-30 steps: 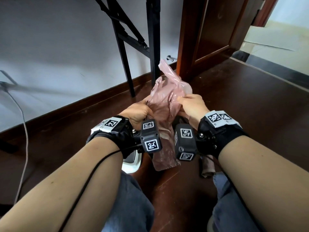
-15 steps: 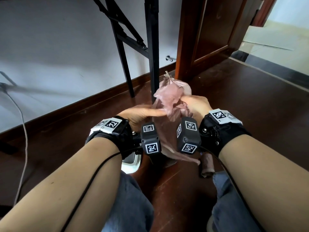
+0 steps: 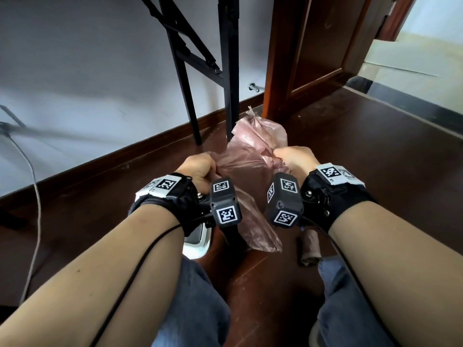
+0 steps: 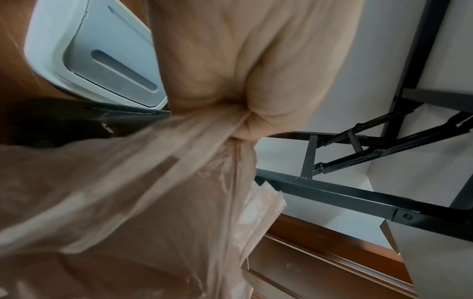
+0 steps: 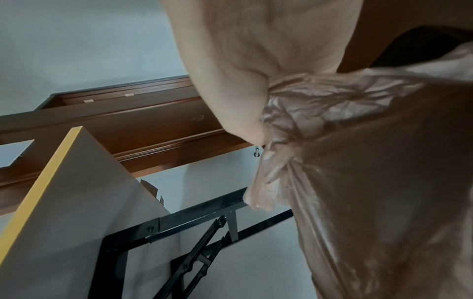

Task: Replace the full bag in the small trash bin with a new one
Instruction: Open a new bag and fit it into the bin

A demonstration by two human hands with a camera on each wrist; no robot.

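Observation:
A thin pink translucent bag [image 3: 250,221] hangs between my hands above the dark wooden floor. My left hand [image 3: 200,169] grips one side of its top edge in a fist, and my right hand [image 3: 293,159] grips the other side. The left wrist view shows bunched film [image 4: 128,202] running out of the left hand [image 4: 243,81]. In the right wrist view, the bag [image 5: 384,161] is clenched in the right hand [image 5: 243,60]. The white bin [image 3: 198,239] [image 4: 89,50] sits under my left wrist, mostly hidden. A knotted pink bag [image 3: 263,131] stands on the floor just behind.
A brown roll of bags [image 3: 310,249] lies on the floor by my right knee. Black table legs [image 3: 230,71] stand against the white wall ahead. A wooden door frame [image 3: 280,58] rises to the right, and a grey cable [image 3: 37,196] trails at the left.
My hands were close together at the bag's top; they have now drawn apart to left and right, stretching the film between them. Both have closed into fists on it.

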